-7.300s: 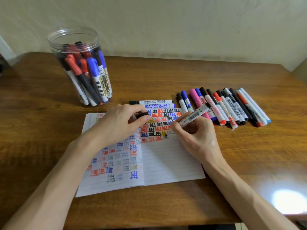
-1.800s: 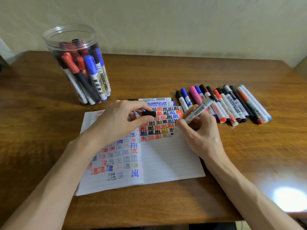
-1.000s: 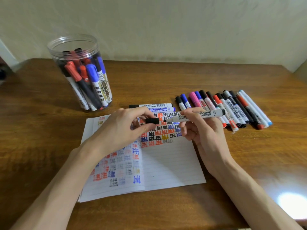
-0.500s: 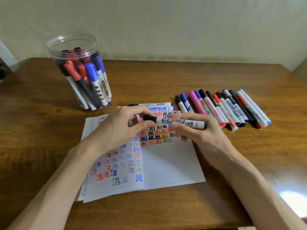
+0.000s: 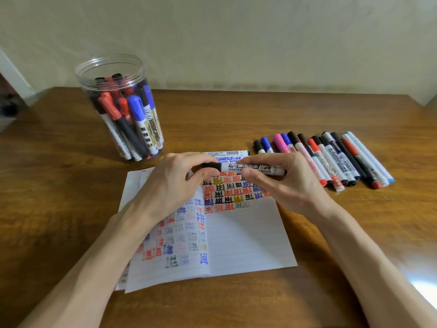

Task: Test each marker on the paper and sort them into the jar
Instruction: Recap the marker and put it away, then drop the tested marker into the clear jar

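My right hand [image 5: 281, 183] holds a white whiteboard marker [image 5: 257, 169] level above the lined paper [image 5: 246, 235]. My left hand [image 5: 175, 183] pinches its black cap [image 5: 211, 167], which sits on the marker's left end. The paper carries rows of black, red, blue and yellow test marks. A clear plastic jar [image 5: 120, 110] with several capped markers stands at the back left. A row of several markers [image 5: 331, 159] lies on the table to the right of the paper.
Two more markers [image 5: 227, 155] lie along the paper's top edge, partly hidden behind my hands. The wooden table [image 5: 59, 209] runs to a pale wall at the back. A bright glare spot shows at the front right edge.
My right hand lifted the marker off the paper and turned it level. My left hand brought the black cap to its tip, and the cap now sits on the marker.
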A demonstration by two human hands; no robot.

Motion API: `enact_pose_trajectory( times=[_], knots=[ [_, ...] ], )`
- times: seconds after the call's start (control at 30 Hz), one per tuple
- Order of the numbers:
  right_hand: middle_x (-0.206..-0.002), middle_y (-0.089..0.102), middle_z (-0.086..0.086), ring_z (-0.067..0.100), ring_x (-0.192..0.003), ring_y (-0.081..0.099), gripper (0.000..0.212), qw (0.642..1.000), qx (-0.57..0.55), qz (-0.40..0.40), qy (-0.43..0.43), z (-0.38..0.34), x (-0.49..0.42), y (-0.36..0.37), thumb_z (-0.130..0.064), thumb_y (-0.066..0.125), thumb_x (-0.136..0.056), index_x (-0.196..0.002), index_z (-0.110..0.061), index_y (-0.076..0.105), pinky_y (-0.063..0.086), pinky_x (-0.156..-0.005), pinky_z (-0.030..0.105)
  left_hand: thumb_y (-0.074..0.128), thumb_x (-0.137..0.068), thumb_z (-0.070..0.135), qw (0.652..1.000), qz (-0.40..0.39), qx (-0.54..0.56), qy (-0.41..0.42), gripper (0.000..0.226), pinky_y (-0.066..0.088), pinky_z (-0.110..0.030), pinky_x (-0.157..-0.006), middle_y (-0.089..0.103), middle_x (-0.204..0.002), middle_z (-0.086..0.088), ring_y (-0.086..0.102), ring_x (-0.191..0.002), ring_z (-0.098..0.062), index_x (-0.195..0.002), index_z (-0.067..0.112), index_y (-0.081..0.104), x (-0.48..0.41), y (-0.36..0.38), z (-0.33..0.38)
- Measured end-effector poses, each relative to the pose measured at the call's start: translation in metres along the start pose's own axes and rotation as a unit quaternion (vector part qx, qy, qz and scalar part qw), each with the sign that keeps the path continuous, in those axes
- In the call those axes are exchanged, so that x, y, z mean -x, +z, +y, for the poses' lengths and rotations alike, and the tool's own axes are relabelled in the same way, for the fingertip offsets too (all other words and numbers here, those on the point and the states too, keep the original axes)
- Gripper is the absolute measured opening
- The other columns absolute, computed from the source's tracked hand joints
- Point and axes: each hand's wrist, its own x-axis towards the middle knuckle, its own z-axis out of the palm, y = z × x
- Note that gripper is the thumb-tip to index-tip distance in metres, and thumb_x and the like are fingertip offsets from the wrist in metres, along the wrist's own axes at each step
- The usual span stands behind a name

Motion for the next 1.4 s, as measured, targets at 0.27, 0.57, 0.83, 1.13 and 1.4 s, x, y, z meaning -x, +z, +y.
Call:
enact_pose_trajectory(
  times=[0.27,0.57,0.83,1.13,1.4],
  knots=[
    [-0.098,0.072,-0.020,-0.003,-0.092,0.075,0.037,1.000,-0.002,0.015,-0.013,0.008,0.005,0.003,-0.034,0.072,-0.091,-0.120,-0.013,0.077,0.060,-0.068,0.016,0.070,-0.096,0.026,1.000,-0.002,0.015,-0.009,0.023,0.058,-0.021,-0.076,0.072,-0.109,0.016,0.070,-0.100,-0.001,-0.117,0.023,0.077,-0.001,0.008,0.000],
    [-0.108,0.078,-0.004,-0.001,-0.095,0.075,0.038,0.999,-0.008,0.049,-0.017,0.008,0.006,0.009,-0.034,0.072,-0.093,-0.124,-0.013,0.076,0.061,-0.069,0.018,0.059,-0.093,0.041,0.998,0.001,0.060,-0.017,0.030,0.060,-0.026,-0.075,0.072,-0.106,0.021,0.070,-0.100,-0.001,-0.113,0.024,0.074,-0.002,0.004,0.004],
    [-0.097,0.075,-0.011,0.002,-0.089,0.065,0.028,0.985,0.114,0.126,-0.043,0.006,0.000,0.008,-0.038,0.077,-0.091,-0.113,-0.021,0.081,0.055,-0.071,0.017,0.068,-0.094,0.027,0.988,0.050,0.142,-0.046,0.043,0.058,-0.021,-0.079,0.074,-0.097,0.009,0.073,-0.085,-0.014,-0.136,0.025,0.058,-0.012,0.002,0.007],
    [-0.086,0.071,-0.006,0.016,-0.079,0.066,0.028,0.901,0.231,0.353,0.102,0.039,-0.002,-0.030,-0.045,0.075,-0.093,-0.109,-0.022,0.074,0.050,-0.067,0.034,0.069,-0.094,0.025,0.994,0.078,0.007,-0.075,0.033,0.052,-0.019,-0.073,0.068,-0.102,0.010,0.065,-0.096,-0.003,-0.127,0.025,0.066,-0.011,0.009,-0.005],
    [-0.094,0.079,0.000,0.017,-0.082,0.071,0.029,0.866,0.299,0.356,0.186,0.051,0.000,-0.052,-0.042,0.070,-0.097,-0.111,-0.018,0.078,0.051,-0.065,0.030,0.071,-0.093,0.023,0.992,0.083,-0.073,-0.057,0.030,0.057,-0.032,-0.076,0.062,-0.104,0.010,0.061,-0.096,-0.007,-0.123,0.024,0.067,-0.011,0.010,-0.011]
  ],
)
